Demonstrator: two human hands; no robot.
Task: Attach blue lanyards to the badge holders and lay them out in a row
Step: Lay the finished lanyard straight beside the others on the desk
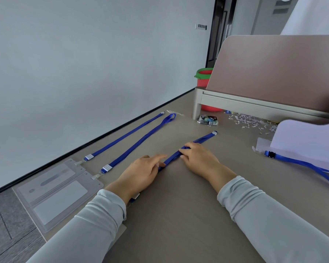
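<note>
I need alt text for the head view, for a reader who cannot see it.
The left hand and the right hand hold a blue lanyard on a grey table. To its left, two more blue lanyards lie side by side, each ending at a clear badge holder.

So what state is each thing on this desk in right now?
Far blue fabric lanyard: laid straight, clipped to first clear plastic badge holder.
Second blue fabric lanyard: laid straight, clipped to second clear plastic badge holder.
Third blue fabric lanyard: on the desk, gripped by both hands.
Left hand: fingers pinch the third lanyard.
Right hand: fingers curl round it.
Fourth blue fabric lanyard: lying apart at right, outside the row.
</note>
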